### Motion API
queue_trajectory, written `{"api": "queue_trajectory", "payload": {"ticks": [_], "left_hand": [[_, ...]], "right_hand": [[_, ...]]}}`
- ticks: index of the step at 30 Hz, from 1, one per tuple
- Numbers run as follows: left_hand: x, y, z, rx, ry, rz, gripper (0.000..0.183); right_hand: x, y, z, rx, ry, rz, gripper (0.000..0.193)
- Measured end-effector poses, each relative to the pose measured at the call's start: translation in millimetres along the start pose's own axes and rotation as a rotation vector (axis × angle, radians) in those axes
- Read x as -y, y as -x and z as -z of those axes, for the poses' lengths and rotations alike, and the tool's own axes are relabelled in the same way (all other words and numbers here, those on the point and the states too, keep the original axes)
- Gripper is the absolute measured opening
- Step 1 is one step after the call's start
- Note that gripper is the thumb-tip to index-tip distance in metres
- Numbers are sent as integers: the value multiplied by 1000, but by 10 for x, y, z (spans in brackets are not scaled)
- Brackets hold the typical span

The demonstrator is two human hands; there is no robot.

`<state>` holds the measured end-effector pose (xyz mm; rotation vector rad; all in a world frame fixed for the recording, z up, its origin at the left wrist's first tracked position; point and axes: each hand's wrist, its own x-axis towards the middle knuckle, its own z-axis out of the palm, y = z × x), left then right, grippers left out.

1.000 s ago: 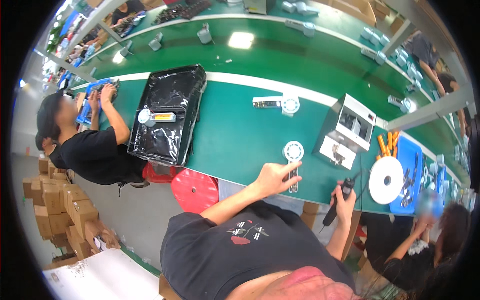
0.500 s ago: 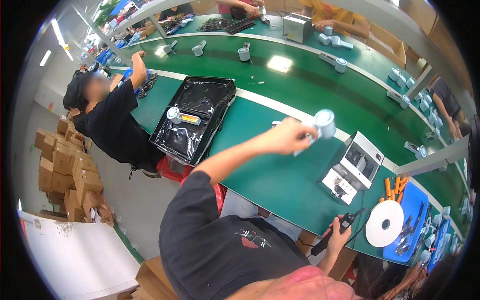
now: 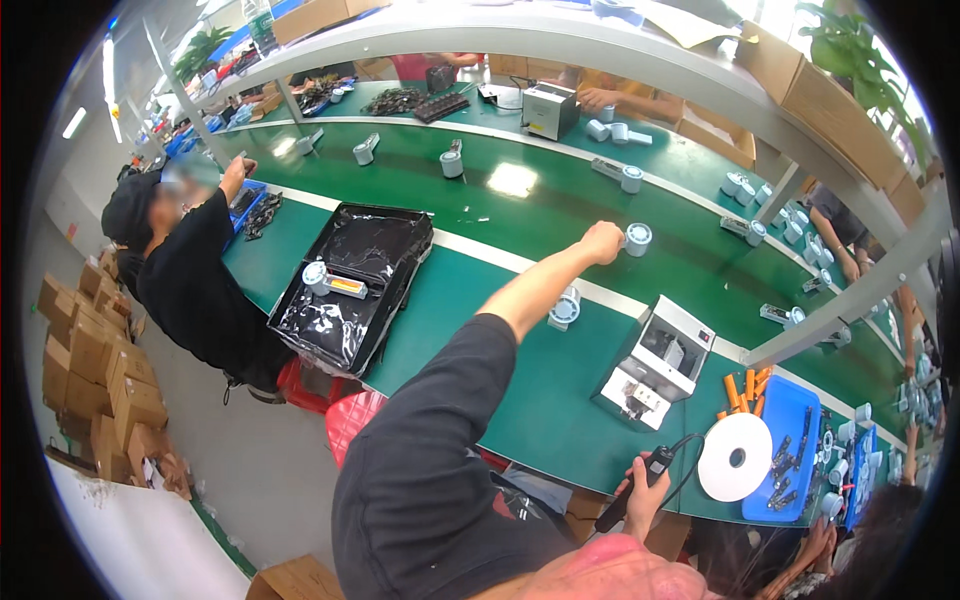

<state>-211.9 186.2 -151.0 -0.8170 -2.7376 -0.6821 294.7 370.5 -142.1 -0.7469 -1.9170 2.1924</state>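
Note:
Stretched out over the green belt (image 3: 500,215), my left hand (image 3: 602,243) is closed at the handle end of a light-blue device with a round grilled head (image 3: 638,239), which looks like a handheld fan. Its handle is mostly hidden by my fingers. A similar light-blue fan (image 3: 564,308) lies beside my forearm at the table's belt-side edge. By the near edge of the table, my right hand (image 3: 650,492) is wrapped round a black corded electric screwdriver (image 3: 612,513). The cord loops up toward a white reel (image 3: 736,457).
A grey-white box-shaped machine (image 3: 660,360) stands on the table, with orange cylinders (image 3: 745,388) and a blue tray (image 3: 793,420) of dark parts to its right. Leftward lies a black plastic-covered tray (image 3: 350,290) bearing another fan. A co-worker (image 3: 195,270) sits beyond it; a metal shelf frame (image 3: 430,40) crosses overhead.
My left hand has carried the fan away from me, from above the table to over the belt. My right hand still holds the screwdriver. The whole view has shifted.

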Motion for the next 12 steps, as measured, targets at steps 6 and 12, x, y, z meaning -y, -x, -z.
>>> {"api": "queue_trajectory", "payload": {"ticks": [6,12], "left_hand": [[-1109,396,1920,-520,-118,-811,14],[-1044,54,4403,-991,-253,-193,45]], "right_hand": [[-41,-2,153,-48,-17,25,27],[-67,17,87,6,10,-18,27]]}}
